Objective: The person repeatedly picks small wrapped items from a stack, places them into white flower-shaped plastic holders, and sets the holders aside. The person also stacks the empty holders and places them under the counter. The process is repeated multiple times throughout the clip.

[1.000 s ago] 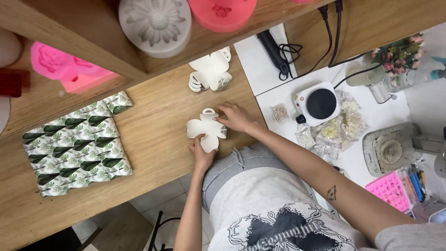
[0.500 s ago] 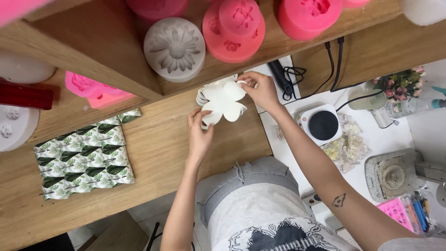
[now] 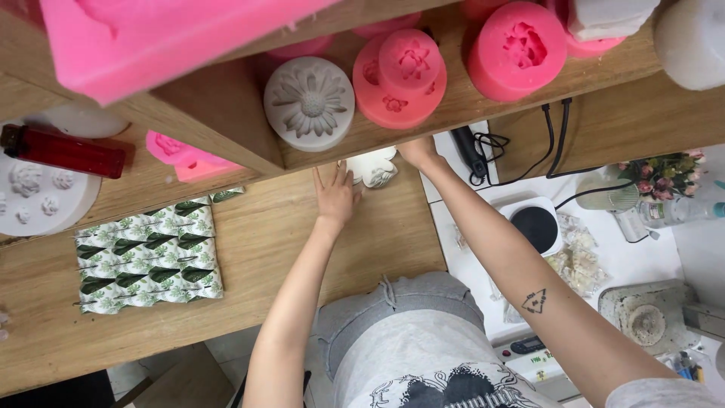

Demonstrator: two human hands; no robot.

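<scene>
Now the white flower-shaped plaster casting (image 3: 375, 168), which half a second ago was held up in front of the shelf, sits lower and deeper on the pale wooden tabletop (image 3: 264, 264), partly hidden under the shelf edge. It lies between both hands. The left hand (image 3: 336, 195) rests flat, fingers spread, just touching its left side. The right hand (image 3: 418, 151) reaches its far side; its grip is hidden.
</scene>
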